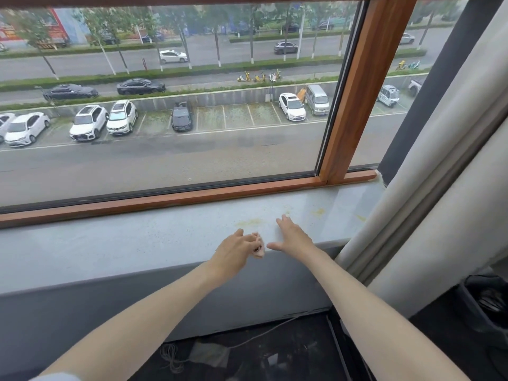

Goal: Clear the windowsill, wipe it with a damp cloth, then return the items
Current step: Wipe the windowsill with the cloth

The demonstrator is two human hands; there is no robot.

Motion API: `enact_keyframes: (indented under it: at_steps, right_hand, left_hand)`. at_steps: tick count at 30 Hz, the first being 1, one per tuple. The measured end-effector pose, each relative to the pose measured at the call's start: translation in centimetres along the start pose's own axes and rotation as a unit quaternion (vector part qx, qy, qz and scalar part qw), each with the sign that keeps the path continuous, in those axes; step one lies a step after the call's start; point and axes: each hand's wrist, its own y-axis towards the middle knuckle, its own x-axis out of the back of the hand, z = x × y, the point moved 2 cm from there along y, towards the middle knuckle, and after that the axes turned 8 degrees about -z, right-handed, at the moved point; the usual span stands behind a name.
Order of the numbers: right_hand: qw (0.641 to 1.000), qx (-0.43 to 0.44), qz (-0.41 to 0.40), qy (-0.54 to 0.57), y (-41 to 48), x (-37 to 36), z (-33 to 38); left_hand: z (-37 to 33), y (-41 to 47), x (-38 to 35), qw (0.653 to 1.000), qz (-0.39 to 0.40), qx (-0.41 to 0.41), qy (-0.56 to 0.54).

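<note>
left hand [236,253] pinching scrap [259,248], right hand [292,238] flat

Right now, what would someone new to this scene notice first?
Two hands meet at the grey windowsill: the left hand pinches a small pale scrap, and the right hand stretches open beside it. Yellowish stains mark the sill just beyond them, and the big window above shows parked cars.
</note>
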Motion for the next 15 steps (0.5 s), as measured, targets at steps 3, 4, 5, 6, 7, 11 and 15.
enact_keyframes:
  at_steps: [3,4,5,6,7,11,15]
  right_hand:
    - [1.0,0.021,0.002,-0.023,0.2,-1.1,0.0]
    - [0.999,0.023,-0.004,-0.027,0.2,-1.3,0.0]
    - [0.999,0.023,-0.006,-0.032,0.2,-1.4,-0.1]
    - [0.999,0.026,-0.007,-0.038,0.3,-1.6,-0.3]
    - [0.999,0.029,-0.008,-0.042,0.5,-1.8,-0.5]
    - [0.998,0.033,-0.004,-0.051,0.8,-1.4,-0.9]
    - [0.998,0.034,0.003,-0.057,0.6,-1.7,-0.6]
  left_hand:
    - [2.3,2.6,0.3,0.996,0.023,0.076,0.036]
    - [2.5,3.0,0.1,0.994,0.029,0.096,0.035]
    - [2.6,3.0,-0.4,0.993,0.03,0.111,0.022]
    - [2.4,2.4,-0.6,0.994,0.036,0.103,0.02]
    - [2.5,1.3,-1.0,0.997,0.031,0.074,0.017]
    - [3.9,-0.3,-0.2,0.998,0.037,-0.021,0.043]
    - [3.9,3.7,0.0,0.988,0.091,0.065,0.106]
